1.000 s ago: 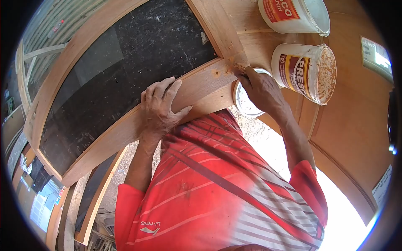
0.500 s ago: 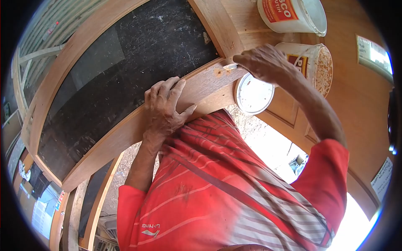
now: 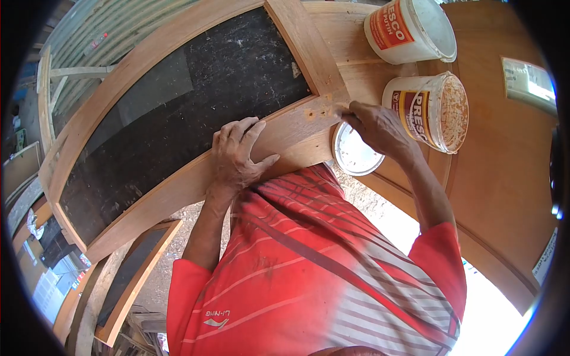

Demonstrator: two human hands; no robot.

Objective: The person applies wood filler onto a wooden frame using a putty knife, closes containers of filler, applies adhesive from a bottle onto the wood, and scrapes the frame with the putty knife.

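Note:
My left hand (image 3: 236, 155) lies spread on the lower rail of a wooden frame (image 3: 279, 132), fingers over its inner edge. Inside the frame is a dark, dusty panel (image 3: 196, 83). My right hand (image 3: 380, 130) is closed at the rail's right end, against the corner joint. It grips what looks like a putty knife, now almost wholly hidden by the fingers. Just left of it, brownish filler spots (image 3: 317, 113) mark the wood. Below the right hand is a round white lid (image 3: 355, 151) with specks on it.
Two white buckets stand at the right: an upper one (image 3: 386, 32) with a red label, and a lower one (image 3: 415, 113) with shavings-like residue at its end. A brown wooden panel (image 3: 487, 196) spans the right side. Another framed panel (image 3: 139, 273) leans at lower left.
My right hand has moved down and slightly right along the joint, and the pale blade seen before is now hidden. The left hand keeps its place on the rail. The view has shifted slightly.

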